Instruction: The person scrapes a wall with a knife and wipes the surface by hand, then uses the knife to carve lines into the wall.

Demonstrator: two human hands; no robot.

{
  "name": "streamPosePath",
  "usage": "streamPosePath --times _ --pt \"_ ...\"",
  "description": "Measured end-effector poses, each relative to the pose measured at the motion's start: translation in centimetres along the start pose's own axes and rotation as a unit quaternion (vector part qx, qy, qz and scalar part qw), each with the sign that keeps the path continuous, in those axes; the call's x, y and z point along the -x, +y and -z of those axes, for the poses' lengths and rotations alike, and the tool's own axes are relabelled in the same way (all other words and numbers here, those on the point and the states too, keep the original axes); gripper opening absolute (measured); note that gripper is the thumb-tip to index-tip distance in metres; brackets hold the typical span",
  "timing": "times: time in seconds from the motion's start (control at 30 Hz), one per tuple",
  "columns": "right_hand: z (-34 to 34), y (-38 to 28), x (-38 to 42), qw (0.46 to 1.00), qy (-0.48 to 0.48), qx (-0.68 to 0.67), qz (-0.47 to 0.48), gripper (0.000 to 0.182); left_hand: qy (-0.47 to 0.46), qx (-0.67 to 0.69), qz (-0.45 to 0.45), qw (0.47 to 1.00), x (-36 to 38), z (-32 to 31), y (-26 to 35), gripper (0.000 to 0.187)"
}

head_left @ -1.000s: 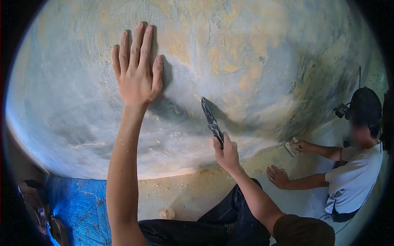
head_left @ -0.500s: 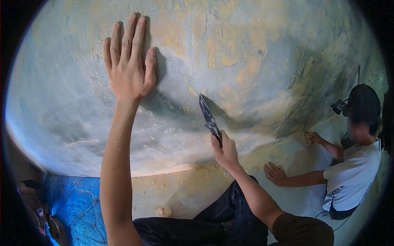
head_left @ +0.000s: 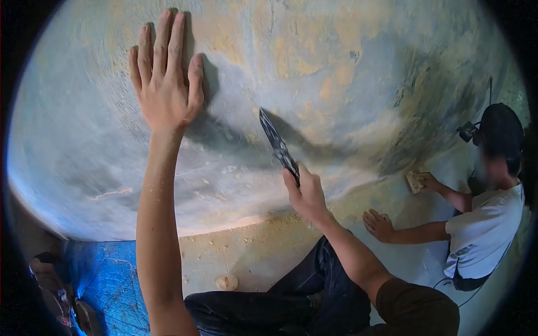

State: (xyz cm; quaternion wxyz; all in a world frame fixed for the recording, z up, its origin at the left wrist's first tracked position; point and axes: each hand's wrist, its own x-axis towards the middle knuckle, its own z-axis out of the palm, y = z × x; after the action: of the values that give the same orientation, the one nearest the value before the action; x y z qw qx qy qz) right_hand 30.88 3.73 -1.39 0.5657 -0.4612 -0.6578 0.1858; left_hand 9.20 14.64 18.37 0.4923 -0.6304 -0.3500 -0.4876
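A broad, curved surface with mottled grey, blue and yellow-ochre paint fills most of the view. My left hand lies flat against its upper left part, fingers stretched out and thumb apart. My right hand is wrapped round the handle of a dark knife with a patterned, pointed blade. The blade points up and left, its tip at the painted surface to the lower right of my left hand. Whether the tip touches cannot be made out. My fingers hide part of the handle.
At right, a person in a light shirt presses one hand on the floor and holds a pale block by the surface's lower edge. A blue tarp, crumbs and a round pale object lie below.
The view has shifted a little. The knife tip has moved up and to the left in my right hand. The other person's block shows more fully; my left hand stays flat.
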Motion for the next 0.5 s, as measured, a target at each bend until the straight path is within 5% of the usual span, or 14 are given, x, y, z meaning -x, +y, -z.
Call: streamPosePath --times 0.5 --pt "-1.1 -1.5 -1.5 0.998 0.061 -0.013 0.020 0.029 0.013 0.005 -0.013 1.000 -0.4 -0.1 -0.2 0.055"
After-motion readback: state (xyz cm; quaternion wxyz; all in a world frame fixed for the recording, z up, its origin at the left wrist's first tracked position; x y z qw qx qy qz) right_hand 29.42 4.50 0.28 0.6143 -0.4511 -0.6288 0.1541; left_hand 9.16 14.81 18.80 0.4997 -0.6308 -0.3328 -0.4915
